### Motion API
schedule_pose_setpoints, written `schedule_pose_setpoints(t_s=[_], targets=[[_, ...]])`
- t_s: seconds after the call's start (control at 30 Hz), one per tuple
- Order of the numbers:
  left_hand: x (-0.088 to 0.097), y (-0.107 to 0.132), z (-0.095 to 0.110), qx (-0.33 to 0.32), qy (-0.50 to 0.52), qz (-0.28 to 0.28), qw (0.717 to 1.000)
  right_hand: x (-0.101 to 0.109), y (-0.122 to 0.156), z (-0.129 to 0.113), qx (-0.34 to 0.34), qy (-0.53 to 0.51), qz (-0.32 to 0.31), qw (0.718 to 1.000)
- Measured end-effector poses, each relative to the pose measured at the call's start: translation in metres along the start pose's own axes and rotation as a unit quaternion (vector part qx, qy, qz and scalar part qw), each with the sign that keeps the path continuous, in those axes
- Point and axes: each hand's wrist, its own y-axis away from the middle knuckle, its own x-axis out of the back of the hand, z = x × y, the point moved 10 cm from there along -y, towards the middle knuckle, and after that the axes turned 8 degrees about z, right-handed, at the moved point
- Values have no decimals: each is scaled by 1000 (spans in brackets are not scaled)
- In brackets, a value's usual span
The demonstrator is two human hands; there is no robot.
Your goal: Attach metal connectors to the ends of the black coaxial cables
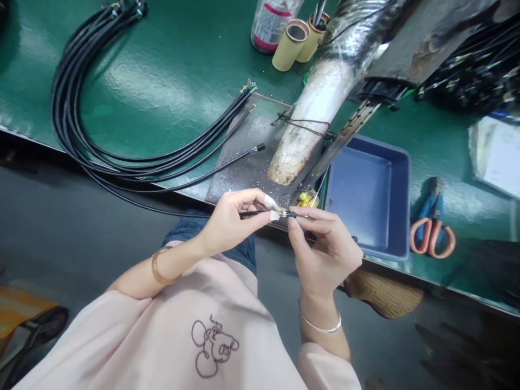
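Note:
My left hand (238,219) pinches a black cable (179,213) close to its end, where thin coloured wires show. White tape or finger cots cover its thumb and fingertip. On the other side of these wires, my right hand (325,246) is closed on a small black connector (291,214) at the cable's tip; its far side is hidden by the fingers. Another cable, with a black end piece (259,147), lies just beyond my left hand. A bundle of black cables (65,103) with bare coloured wire ends curves across the table's left side.
A fume duct nozzle (298,135) and a soldering iron's metal shaft (345,135) slant down over a dark mat (239,146). To the right are a blue tray (368,195), orange-handled scissors (433,233) and papers (498,151). Yellow cups (286,51) and a bottle (270,27) stand behind.

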Motion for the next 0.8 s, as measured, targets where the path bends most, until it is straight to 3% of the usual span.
schedule_pose_setpoints(t_s=[0.3, 0.57, 0.8], targets=[[-7, 0, -4, 45, 40, -44, 997, -1, 3, -1, 6, -13, -10, 1000], [-10, -7, -3, 51, 57, -39, 996, 2, 1, -20, 96, 59, 31, 993], [-10, -12, 0, 41, 57, -25, 997, 0, 1, -11, 76, 30, 24, 996]])
